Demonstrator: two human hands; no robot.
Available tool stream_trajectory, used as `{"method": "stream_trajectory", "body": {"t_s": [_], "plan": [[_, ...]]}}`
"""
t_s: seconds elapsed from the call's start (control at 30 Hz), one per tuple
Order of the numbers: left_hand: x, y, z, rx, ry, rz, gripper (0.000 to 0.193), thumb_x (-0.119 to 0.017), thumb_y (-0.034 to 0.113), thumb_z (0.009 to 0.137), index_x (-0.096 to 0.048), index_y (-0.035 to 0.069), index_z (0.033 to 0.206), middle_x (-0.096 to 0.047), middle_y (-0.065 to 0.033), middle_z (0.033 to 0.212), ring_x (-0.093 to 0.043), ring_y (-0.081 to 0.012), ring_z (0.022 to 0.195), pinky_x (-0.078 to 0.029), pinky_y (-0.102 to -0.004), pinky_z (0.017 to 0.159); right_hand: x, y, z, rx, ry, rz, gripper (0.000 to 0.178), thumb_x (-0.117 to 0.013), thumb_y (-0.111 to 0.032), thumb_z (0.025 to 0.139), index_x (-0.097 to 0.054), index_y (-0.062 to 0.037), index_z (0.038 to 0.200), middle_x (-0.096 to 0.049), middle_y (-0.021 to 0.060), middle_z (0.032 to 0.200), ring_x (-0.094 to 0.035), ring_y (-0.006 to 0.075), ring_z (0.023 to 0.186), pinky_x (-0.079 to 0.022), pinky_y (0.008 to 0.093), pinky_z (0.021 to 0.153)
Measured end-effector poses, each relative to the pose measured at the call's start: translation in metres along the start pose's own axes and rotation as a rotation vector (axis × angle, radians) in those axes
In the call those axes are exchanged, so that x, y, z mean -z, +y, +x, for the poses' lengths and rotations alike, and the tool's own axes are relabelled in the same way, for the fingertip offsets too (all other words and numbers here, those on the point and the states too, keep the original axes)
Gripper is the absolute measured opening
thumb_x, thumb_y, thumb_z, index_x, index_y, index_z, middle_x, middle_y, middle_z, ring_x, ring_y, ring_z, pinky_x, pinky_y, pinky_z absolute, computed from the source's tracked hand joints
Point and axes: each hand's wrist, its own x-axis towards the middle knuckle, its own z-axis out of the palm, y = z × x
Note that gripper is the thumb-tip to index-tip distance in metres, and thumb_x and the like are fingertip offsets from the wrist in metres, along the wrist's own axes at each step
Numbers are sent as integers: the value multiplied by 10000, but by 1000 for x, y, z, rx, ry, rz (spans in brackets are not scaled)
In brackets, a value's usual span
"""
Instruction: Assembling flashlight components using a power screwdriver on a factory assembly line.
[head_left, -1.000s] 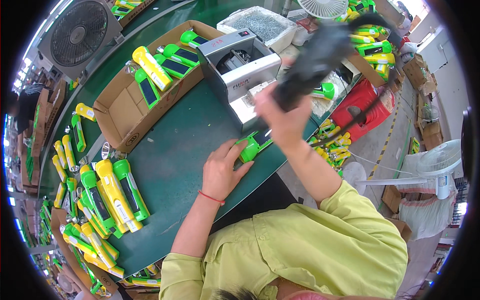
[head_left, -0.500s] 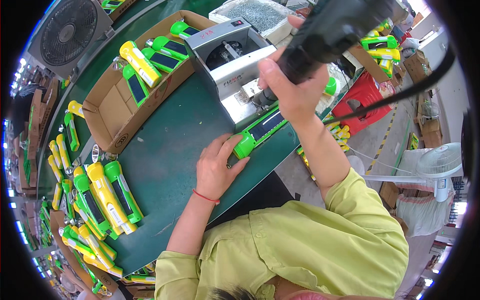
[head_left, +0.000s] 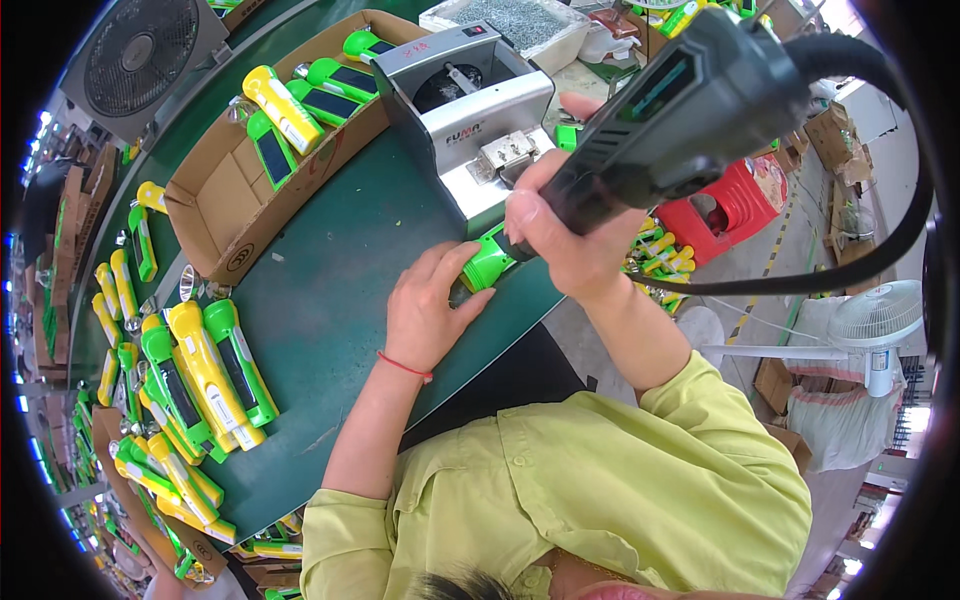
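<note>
My right hand (head_left: 575,225) is wrapped round a black electric screwdriver (head_left: 670,110) with a thick black cord. Its lower end reaches down to a green flashlight (head_left: 487,264) on the table; whether the bit touches a screw is hidden behind my fingers. With thumb and fingers, my left hand (head_left: 430,295) grips the flashlight's wide head end. Most of the flashlight's body is covered by my right hand and the screwdriver. Just beyond both hands stands a silver and black screw feeder (head_left: 470,120) with a small metal block (head_left: 508,152) at its front.
Left of the feeder lies a cardboard tray (head_left: 215,215) with green and yellow flashlights. Several more flashlights (head_left: 205,375) lie at the table's left. A white box of screws (head_left: 510,22) is behind the feeder. A red stool (head_left: 725,215) and white fan (head_left: 878,325) are at right.
The screwdriver has moved from beside the feeder's front down and nearer to me, onto the flashlight by its head end. My left hand keeps its hold, almost unmoved.
</note>
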Motion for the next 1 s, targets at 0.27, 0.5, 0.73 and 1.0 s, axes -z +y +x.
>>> {"method": "stream_trajectory", "body": {"t_s": [0.27, 0.5, 0.73, 1.0], "plan": [[-2, -3, -1, 17, -30, 7, 471, -741, 182, 682, -559, 146, 1115, -604, -74, 1056, -594, -279, 938, -476, -382, 779, -4, 15, -16, -46, 0, 10, 618, -614, 46, 767, -263, 68, 1275, -571, 93, 689, -543, 111, 545, -443, 213, 499], [-1, -4, -4, -40, -22, 47, 489, -742, 203, 673, -556, 140, 1122, -604, -93, 1053, -587, -300, 939, -470, -398, 783, 0, 16, -39, 96, -136, -236, 570, -612, 18, 767, -256, 33, 1212, -564, 63, 751, -544, 110, 659, -426, 234, 727], [-2, 9, 0, -28, -7, 103, 591, -768, 270, 624, -528, 122, 1143, -561, -91, 1092, -568, -287, 962, -455, -394, 786, 3, 11, -41, -20, -152, -162, 619, -609, 19, 773, -219, 47, 1252, -558, 52, 751, -519, 105, 655, -407, 211, 691], [4, 12, 10, 21, -185, 384, 560, -769, 286, 602, -543, 96, 1078, -578, -68, 932, -571, -250, 871, -443, -369, 729, -16, 12, -36, -36, 29, -30, 649, -571, 106, 747, -215, 24, 1284, -543, 71, 731, -503, 100, 585, -413, 204, 565]]}}
